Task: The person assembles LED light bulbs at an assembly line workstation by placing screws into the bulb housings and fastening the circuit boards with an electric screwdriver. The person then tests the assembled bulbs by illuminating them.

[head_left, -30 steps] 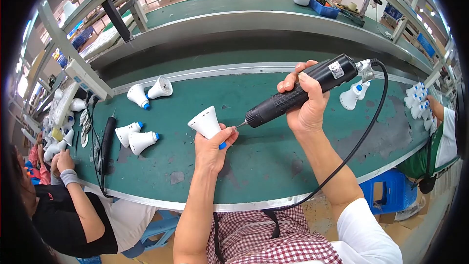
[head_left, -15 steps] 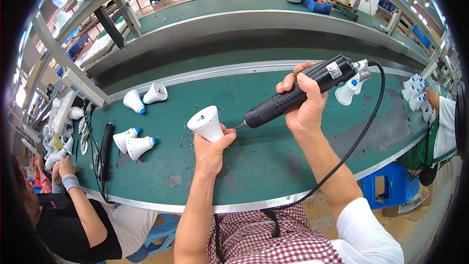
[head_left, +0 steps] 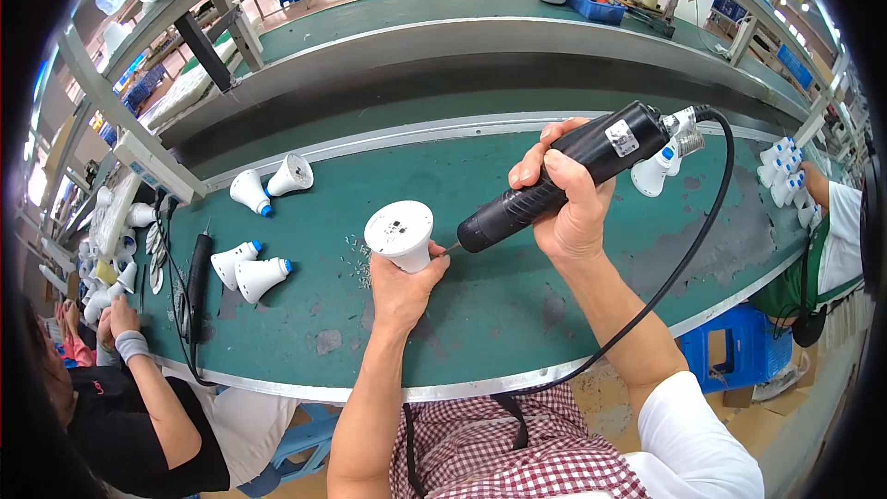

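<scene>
My left hand (head_left: pixel 403 296) is closed around a white cone-shaped light bulb housing (head_left: pixel 400 233), its round flat face tilted up toward me with small dark spots at the centre. My right hand (head_left: pixel 575 203) grips a black corded electric screwdriver (head_left: pixel 519 210), held slanting, with its thin bit pointing down-left. The bit's tip lies close to my left thumb at the housing's narrow end; whether it touches is hidden. Small silvery bits, perhaps screws, (head_left: pixel 357 263) are scattered on the green bench left of my left hand.
White housings with blue ends lie at left (head_left: pixel 261 277) and back left (head_left: pixel 248 192), others at right (head_left: pixel 650 173). A second black screwdriver (head_left: pixel 199 282) rests at left. Co-workers sit at both sides, one person's hand (head_left: pixel 125 316) at left. The bench has a metal front edge (head_left: pixel 480 392).
The housing has tipped so that its flat face shows more toward me. My right hand and the screwdriver have shifted slightly left, the bit's tip now lower beside my left thumb.
</scene>
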`<action>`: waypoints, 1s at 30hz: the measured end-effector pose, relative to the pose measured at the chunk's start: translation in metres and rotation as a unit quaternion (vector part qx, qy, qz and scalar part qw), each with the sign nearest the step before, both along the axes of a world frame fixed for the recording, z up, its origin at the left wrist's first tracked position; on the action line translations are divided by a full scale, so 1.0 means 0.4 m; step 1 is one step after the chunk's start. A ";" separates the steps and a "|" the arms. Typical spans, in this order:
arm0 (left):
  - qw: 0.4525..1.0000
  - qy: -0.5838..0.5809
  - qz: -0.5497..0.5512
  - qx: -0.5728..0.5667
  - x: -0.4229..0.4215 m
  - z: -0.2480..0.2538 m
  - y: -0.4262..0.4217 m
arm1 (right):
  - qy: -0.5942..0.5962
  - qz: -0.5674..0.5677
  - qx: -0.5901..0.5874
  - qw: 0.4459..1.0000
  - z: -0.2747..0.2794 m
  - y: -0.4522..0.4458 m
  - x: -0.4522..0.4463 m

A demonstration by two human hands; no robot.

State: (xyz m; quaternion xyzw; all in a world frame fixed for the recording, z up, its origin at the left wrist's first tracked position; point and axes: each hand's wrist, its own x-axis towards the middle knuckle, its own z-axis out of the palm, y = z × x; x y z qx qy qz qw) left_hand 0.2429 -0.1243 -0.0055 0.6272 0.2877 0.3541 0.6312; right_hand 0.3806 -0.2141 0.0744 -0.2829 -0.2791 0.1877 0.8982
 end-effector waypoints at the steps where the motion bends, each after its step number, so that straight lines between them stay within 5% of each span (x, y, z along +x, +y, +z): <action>1: 1.000 -0.001 0.000 0.003 0.001 0.002 -0.001 | -0.004 0.000 -0.003 1.000 0.002 0.000 -0.001; 30: 0.999 -0.017 -0.001 0.048 0.005 -0.007 -0.011 | -0.106 -0.008 -0.045 0.993 -0.005 -0.008 -0.010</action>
